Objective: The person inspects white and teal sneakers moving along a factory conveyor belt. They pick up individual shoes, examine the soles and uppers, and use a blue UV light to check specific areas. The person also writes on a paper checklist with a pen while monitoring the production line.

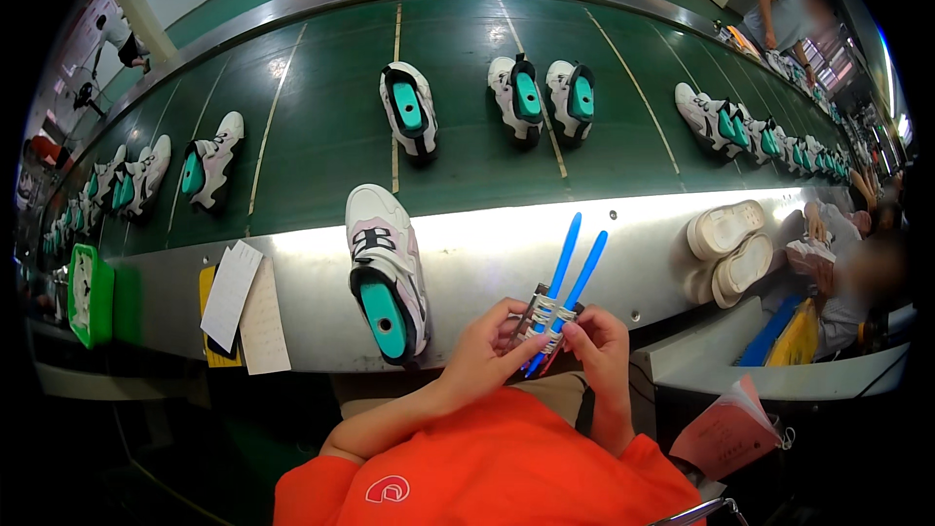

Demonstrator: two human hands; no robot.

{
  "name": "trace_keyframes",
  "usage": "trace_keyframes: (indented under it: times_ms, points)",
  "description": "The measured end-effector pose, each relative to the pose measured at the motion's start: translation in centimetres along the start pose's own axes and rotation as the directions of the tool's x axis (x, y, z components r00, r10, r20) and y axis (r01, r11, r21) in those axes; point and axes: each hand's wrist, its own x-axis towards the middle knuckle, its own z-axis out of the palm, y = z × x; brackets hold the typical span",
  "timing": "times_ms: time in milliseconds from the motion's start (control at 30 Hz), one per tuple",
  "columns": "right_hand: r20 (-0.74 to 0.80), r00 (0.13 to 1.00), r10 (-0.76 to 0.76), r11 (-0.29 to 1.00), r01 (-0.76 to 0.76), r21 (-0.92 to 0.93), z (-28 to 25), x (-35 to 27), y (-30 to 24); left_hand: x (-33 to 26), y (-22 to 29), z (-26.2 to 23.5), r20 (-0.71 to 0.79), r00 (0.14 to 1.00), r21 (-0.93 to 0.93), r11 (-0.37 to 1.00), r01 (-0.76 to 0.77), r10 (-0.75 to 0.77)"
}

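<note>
My left hand (484, 347) and my right hand (602, 345) are together over the near edge of the metal ledge. Between them they grip a small holder (550, 318) with silvery bands, whose exact kind I cannot make out. Two long blue pen-like sticks (565, 255) pass through it, their tapered ends pointing away from me and their lower ends showing below. Both hands' fingers are closed around the holder's sides. A white and pink sneaker (388, 268) with a teal shoe last (384, 319) inside lies on the ledge left of my hands, toe pointing away.
Beyond the ledge (487, 263), a green conveyor belt (321, 136) carries several lasted sneakers (409, 112). Papers (237, 300) and a green bin (90, 294) stand left. Cream shoes (729, 244) lie right, near a pink booklet (726, 432). Co-workers sit and stand at far right.
</note>
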Motion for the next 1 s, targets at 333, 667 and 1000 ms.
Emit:
trace_keyframes:
  times_ms: [333, 667, 1000]
  points:
    - [-0.011, 1.000, -0.003, 0.998, 0.004, 0.059, 0.8, 0.4, 0.0, -0.7, -0.4, -0.7, -0.016, 1.000, -0.066, 0.998, -0.001, 0.000]
    - [0.123, 0.992, -0.017, 0.969, -0.014, 0.246, 0.8, 0.9, 0.4, -0.7, 0.0, -1.0, 0.060, 0.997, -0.127, 0.990, 0.058, -0.051]
    - [0.511, 0.839, 0.189, 0.949, -0.289, 0.124, 1.4, 0.5, -0.6, -3.6, 2.9, -1.2, 0.055, 0.996, 0.385, 0.922, 0.050, -0.077]
